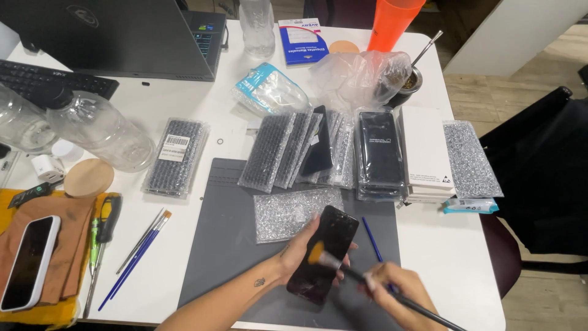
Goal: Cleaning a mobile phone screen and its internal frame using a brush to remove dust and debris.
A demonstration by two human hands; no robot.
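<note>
Seen from above, a person is sitting at a white table [184, 104] and working over a grey work mat [226, 257], which serves as the landmark here. The left hand [297, 251] is reaching in over the mat's near half and is clasping a black phone [324, 254] around its edges, holding it tilted, just above the mat. The right hand [398, 294] is hovering over the mat's near right corner, fingers pinched around the dark handle of a brush [367, 283]; the brush's pale orange bristles are resting on the phone's dark face.

On the mat, just beyond the phone, a flat bubble-wrap pouch [288, 211] is lying. A blue pen [372, 239] is lying on the mat to the right of the phone. Along the mat's far edge, a row of bubble-wrapped parts [288, 150] is leaning side by side, with a dark wrapped screen [378, 150] and a stack of white boxes [425, 153] at the row's right end.

Left of the mat, thin brushes [144, 242] are lying on the table, with screwdrivers [101, 236] further left and a second phone in a white case [29, 263] lying on a brown cloth [70, 245]. Beyond the mat, far left, a black laptop [122, 37] is standing, and an orange cup [392, 21] is standing at the table's far edge
</note>
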